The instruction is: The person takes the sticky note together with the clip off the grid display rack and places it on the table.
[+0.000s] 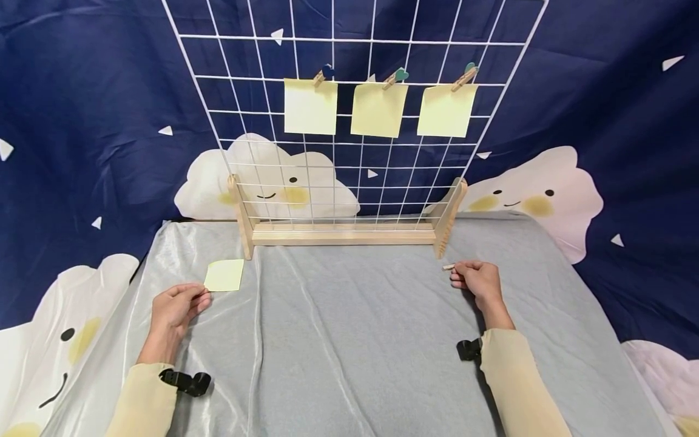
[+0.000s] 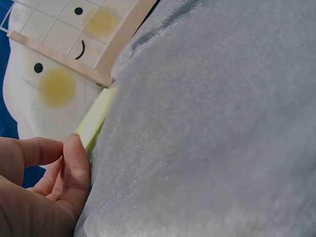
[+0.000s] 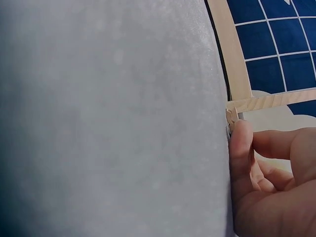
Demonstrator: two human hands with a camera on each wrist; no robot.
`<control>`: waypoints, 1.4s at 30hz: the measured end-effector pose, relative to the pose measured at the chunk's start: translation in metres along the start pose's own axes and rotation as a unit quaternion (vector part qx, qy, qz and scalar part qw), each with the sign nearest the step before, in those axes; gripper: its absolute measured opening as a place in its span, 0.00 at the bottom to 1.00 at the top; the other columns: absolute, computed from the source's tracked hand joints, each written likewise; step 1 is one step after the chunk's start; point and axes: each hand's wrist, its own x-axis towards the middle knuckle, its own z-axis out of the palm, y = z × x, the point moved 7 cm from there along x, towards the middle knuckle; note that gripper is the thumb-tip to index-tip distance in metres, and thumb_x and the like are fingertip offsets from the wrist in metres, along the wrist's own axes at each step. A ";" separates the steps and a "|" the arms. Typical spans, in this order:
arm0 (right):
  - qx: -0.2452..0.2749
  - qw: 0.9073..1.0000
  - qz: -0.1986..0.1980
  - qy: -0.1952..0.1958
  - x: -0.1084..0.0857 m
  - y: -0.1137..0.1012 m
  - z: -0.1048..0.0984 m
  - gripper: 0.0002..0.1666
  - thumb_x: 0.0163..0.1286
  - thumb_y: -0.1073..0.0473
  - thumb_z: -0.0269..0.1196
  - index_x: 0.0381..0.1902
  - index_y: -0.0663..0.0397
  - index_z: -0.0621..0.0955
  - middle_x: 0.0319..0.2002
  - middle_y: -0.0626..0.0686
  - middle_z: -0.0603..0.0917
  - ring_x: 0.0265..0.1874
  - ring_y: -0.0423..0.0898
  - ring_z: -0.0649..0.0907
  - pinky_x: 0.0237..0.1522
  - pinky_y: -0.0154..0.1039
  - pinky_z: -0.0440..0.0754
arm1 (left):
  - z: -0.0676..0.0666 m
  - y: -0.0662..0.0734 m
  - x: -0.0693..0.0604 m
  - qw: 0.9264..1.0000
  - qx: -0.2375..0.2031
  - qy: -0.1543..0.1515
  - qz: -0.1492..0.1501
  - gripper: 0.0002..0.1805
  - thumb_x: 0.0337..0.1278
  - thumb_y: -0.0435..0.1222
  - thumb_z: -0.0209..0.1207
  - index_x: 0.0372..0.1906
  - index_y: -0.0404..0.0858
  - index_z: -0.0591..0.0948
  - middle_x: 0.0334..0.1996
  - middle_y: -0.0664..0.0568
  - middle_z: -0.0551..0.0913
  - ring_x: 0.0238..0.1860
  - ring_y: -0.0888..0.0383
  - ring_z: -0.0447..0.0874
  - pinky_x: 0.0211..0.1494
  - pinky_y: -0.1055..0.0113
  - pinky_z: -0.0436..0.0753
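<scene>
Between the thumb and fingertips of the left hand (image 1: 177, 306), a yellow note (image 1: 224, 275) is pinched at its near left corner; the rest of it reaches out over the grey cloth (image 1: 349, 328), just beside the left foot of a pale wooden stand (image 1: 344, 238). The right hand (image 1: 479, 282) pinches a small wooden clothespin (image 1: 448, 267), one end poking out past the fingertips, near the stand's right foot.

The note should be light, thin and easily creased, so a gentle hold at a corner or edge ought to suit it. The clothespin is likely light but stiff, with some spring when squeezed; its tail seems the best place to take hold, though the fingers hide most of it.

Farther out, a white wire grid (image 1: 332, 40) rises from the stand. Three hanging notes (image 1: 379, 110), also yellow, make a row on it, each with a heart-topped peg (image 1: 463, 80) at its upper edge. Behind hangs a navy curtain (image 1: 109, 60) with smiling clouds (image 1: 262, 164). No brand, label or writing can be read anywhere; the faces of the notes look blank.
</scene>
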 end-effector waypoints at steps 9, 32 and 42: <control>0.013 1.000 -0.005 -0.004 -0.001 -0.002 -0.001 0.19 0.79 0.64 0.55 0.59 0.75 0.75 0.29 0.48 0.84 0.26 0.35 0.85 0.34 0.32 0.89 | 0.000 0.001 -0.002 1.000 -0.005 0.004 0.003 0.12 0.65 0.22 0.59 0.27 0.37 0.84 0.21 0.51 0.86 0.25 0.62 0.87 0.33 0.70 0.89; -0.014 0.996 -0.086 -0.033 -0.012 -0.039 -0.001 0.24 0.79 0.56 0.57 0.60 0.73 0.74 0.32 0.46 0.87 0.27 0.35 0.85 0.31 0.30 0.85 | 0.008 0.006 -0.006 1.000 -0.007 -0.001 0.007 0.05 0.70 0.28 0.59 0.37 0.40 0.82 0.27 0.54 0.87 0.28 0.62 0.88 0.33 0.69 0.89; 0.006 0.990 -0.141 -0.030 -0.020 -0.072 0.007 0.20 0.78 0.58 0.59 0.55 0.72 0.76 0.30 0.41 0.87 0.28 0.36 0.84 0.32 0.29 0.85 | 0.020 0.013 -0.010 0.999 -0.028 -0.037 0.017 0.05 0.69 0.29 0.59 0.37 0.39 0.82 0.28 0.54 0.87 0.29 0.63 0.88 0.32 0.72 0.87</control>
